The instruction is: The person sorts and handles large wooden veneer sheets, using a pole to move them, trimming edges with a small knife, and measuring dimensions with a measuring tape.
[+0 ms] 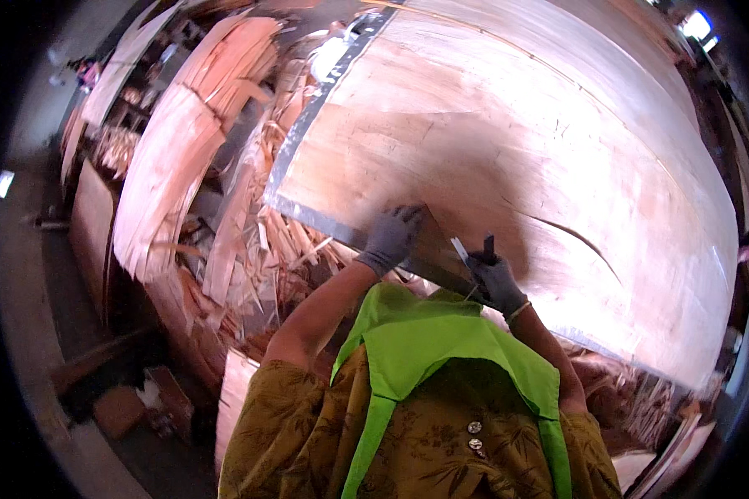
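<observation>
A broad, pale wood veneer sheet lies before me, with a dark border along its left and near edges. My left hand, in a grey glove, rests on the near edge, its fingers slightly bent and lying on the wood. Just right of it is a dark wedge-shaped patch. My right hand, also gloved, is closed around a small tool with a pale, flat, blade-like end. A dark upright piece sticks up from the same grip. A long dark split curves through the veneer to the right.
Torn veneer strips heap up along the sheet's left side. Beyond them stands a large stack of curved, broken veneer. A board leans at far left. More scraps lie below the near right edge. A thin strip crosses the sheet's far part.
</observation>
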Demonstrator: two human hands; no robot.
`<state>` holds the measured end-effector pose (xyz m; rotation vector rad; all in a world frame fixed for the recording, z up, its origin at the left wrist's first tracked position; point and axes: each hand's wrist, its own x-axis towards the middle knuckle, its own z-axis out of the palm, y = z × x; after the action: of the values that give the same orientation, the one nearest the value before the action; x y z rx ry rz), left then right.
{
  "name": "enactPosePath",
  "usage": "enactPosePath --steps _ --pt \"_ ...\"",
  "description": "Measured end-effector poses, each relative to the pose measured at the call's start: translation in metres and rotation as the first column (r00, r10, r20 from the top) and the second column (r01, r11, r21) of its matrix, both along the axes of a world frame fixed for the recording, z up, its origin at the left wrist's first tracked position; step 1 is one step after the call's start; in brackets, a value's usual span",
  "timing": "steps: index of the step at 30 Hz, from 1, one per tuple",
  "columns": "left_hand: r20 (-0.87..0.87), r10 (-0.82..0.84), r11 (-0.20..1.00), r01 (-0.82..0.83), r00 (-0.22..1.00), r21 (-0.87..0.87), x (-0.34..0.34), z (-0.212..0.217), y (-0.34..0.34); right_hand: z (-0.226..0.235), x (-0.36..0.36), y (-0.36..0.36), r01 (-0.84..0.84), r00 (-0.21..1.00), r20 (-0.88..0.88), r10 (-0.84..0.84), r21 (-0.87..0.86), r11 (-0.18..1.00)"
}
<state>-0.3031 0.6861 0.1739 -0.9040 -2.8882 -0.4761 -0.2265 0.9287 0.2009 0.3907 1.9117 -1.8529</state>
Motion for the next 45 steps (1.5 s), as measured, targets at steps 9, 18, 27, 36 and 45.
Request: enactPosePath --steps 9,18,27,36,45 --pt "-0.048 -0.280 0.960 0.281 0.959 0.008 -0.081 -0.003 -0.036 -0.025 -0.122 -0.094 0.212 0.976 0.019 -0.216 0.117 0.970" --pt "0.019 -0.353 0.933 0.354 0.935 -0.063 -0.089 -0.001 -0.023 -0.062 -0.057 -0.163 0.589 0.723 -0.496 -0.480 0.080 0.804" --pt "-0.123 -0.545 0.837 0.547 0.829 -0.022 -0.100 0.025 0.067 -0.027 -0.083 0.005 0.624 0.757 0.047 -0.652 0.247 0.742" --pt "-0.079 -0.639 0.768 0.640 0.765 -0.009 -0.093 -0.015 0.119 -0.026 -0.052 0.008 0.692 0.713 0.189 -0.675 -0.036 0.721" --pt "0.080 -0.644 0.765 0.642 0.761 0.052 -0.101 -0.005 0.131 -0.046 -0.017 0.031 0.816 0.578 0.006 -0.816 -0.010 0.578"
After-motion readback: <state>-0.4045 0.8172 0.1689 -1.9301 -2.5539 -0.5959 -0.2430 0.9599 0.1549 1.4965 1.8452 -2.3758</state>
